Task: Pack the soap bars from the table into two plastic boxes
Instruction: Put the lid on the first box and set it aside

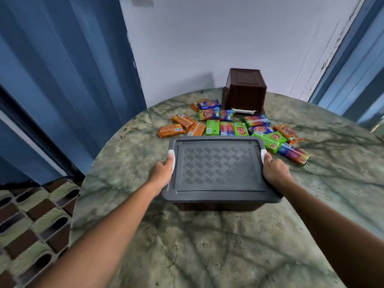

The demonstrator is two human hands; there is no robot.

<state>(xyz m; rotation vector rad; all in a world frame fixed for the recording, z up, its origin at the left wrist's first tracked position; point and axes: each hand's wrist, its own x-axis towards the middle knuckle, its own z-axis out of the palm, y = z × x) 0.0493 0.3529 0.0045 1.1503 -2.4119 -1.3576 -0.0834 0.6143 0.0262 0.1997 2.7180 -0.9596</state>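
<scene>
Between our two hands sits the near plastic box [220, 202], its grey lid [218, 169] still on. Our left hand [163, 175] holds the lid's left edge, thumb up against the white latch [172, 153]; our right hand [274, 171] does the same on the right edge, fingers at the other white latch [263, 153]. So each grip is closed narrowly on the side of the lid, not on any soap.

We judge this to be the opening step: no bar is packed yet as far as we can see, and the box cannot take anything until the lid comes off. The next move calls for both latches to be released together, then the lid lifted straight up and set aside on a bare stretch of the table [207, 246], clear of the pile.

The soap bars [234, 127] lie just beyond the grip, scattered flat on the table from ahead-left to ahead-right. The nearest, a green one [270, 142] and a multicoloured one [293, 155], rest just beside our right hand, close to the lid's far right corner. The orange bars [178, 126] lie further ahead of the left hand.

Well beyond the pile, ahead of the right grip, the second box [244, 89], brown, stands tipped on its side with its lid seemingly closed, so it too needs righting and opening.
</scene>
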